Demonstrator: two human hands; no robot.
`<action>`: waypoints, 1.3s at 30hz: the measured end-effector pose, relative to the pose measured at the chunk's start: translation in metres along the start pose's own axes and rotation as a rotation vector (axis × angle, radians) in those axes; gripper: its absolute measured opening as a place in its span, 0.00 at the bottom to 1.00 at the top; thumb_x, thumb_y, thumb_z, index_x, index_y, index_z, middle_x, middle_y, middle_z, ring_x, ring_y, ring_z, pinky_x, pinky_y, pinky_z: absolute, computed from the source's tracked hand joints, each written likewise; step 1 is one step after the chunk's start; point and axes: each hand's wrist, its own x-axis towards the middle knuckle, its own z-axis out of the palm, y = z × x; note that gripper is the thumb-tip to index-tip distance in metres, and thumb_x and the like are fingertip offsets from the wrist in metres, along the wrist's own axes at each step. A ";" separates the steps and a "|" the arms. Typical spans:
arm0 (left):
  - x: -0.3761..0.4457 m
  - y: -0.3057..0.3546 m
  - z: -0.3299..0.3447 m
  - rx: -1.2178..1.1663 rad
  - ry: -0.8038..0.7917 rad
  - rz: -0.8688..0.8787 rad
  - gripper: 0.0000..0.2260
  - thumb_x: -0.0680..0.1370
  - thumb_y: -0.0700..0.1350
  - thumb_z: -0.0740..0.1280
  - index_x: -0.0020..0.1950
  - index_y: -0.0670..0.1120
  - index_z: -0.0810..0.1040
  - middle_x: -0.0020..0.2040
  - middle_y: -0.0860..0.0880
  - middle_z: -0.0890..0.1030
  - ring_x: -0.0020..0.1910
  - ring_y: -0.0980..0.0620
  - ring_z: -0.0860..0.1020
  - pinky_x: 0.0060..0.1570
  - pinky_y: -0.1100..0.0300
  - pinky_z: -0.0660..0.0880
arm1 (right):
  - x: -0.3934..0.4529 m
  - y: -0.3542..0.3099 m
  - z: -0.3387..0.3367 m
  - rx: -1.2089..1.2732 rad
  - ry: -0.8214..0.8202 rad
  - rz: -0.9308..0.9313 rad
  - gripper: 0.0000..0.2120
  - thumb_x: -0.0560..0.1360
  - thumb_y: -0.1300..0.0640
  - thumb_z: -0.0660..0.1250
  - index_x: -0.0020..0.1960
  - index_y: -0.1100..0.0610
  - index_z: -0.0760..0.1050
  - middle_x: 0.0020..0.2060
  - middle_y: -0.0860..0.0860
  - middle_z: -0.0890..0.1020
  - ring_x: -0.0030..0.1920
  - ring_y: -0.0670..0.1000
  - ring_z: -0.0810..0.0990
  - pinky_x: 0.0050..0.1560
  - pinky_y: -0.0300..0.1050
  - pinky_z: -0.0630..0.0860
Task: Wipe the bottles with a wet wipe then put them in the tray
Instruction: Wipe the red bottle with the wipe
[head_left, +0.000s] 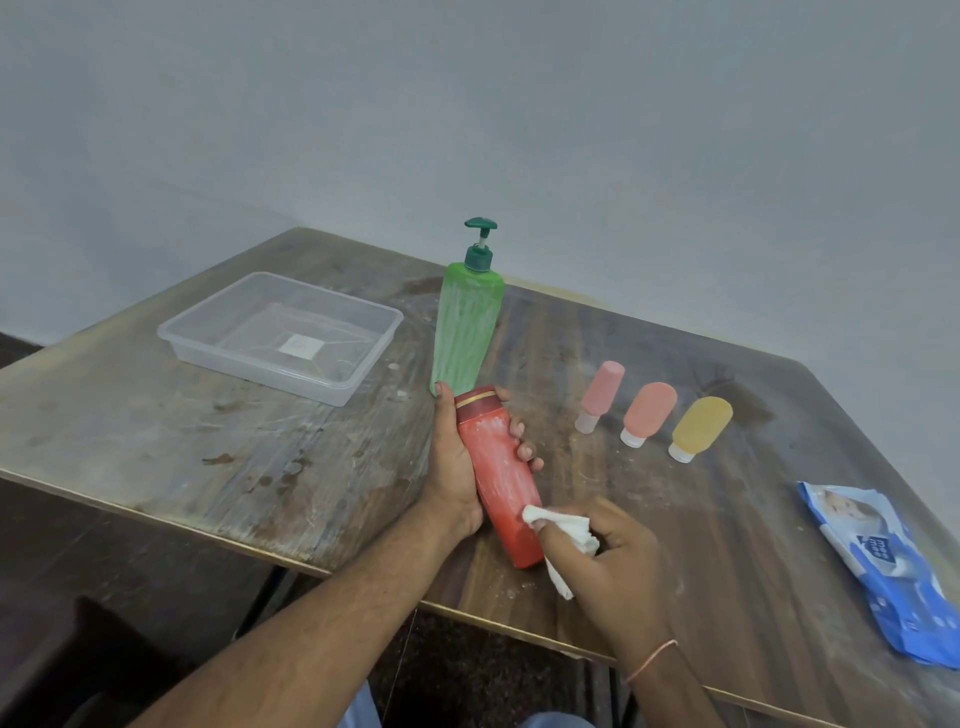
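Head view: the only legible writing is "mee mee" on the blue wet-wipe pack (878, 569) lying flat at the right edge of the wooden table (156, 415); its smaller print is too blurred to read. The red bottle (496, 470) has a dark red cap with a gold band, and its body is streaked with whitish smears. It is tilted, cap pointing far, and the left hand (457, 467) wraps it with the fingers curled round its upper part. The right hand (608, 561) pinches a crumpled white wipe (563, 525) and presses it on the bottle's lower side. Just beyond stands a green pump bottle (465, 332), also streaked white. To the right three small tubes stand cap-down: pink (600, 397), salmon (647, 415) and yellow (698, 428). The clear plastic tray (218, 312) sits far left, well apart from the bottles.
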 end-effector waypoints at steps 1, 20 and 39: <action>0.000 0.000 0.000 0.000 -0.004 -0.001 0.34 0.79 0.76 0.53 0.53 0.47 0.80 0.38 0.44 0.75 0.31 0.47 0.75 0.40 0.51 0.78 | 0.001 0.001 0.000 0.007 0.014 0.036 0.14 0.72 0.61 0.80 0.43 0.41 0.90 0.36 0.43 0.86 0.38 0.44 0.83 0.40 0.40 0.77; -0.001 -0.002 -0.001 0.016 -0.035 -0.044 0.34 0.79 0.76 0.55 0.54 0.47 0.80 0.39 0.44 0.76 0.31 0.47 0.76 0.41 0.51 0.77 | 0.009 0.001 0.004 0.059 0.030 0.077 0.13 0.75 0.63 0.78 0.45 0.44 0.89 0.41 0.44 0.87 0.45 0.46 0.85 0.44 0.36 0.77; -0.001 -0.001 0.001 0.019 -0.008 -0.069 0.34 0.79 0.76 0.56 0.54 0.46 0.80 0.39 0.43 0.76 0.32 0.46 0.76 0.42 0.50 0.77 | 0.012 -0.007 0.015 -0.115 0.036 -0.167 0.14 0.76 0.63 0.77 0.49 0.43 0.87 0.41 0.41 0.83 0.44 0.47 0.83 0.42 0.34 0.74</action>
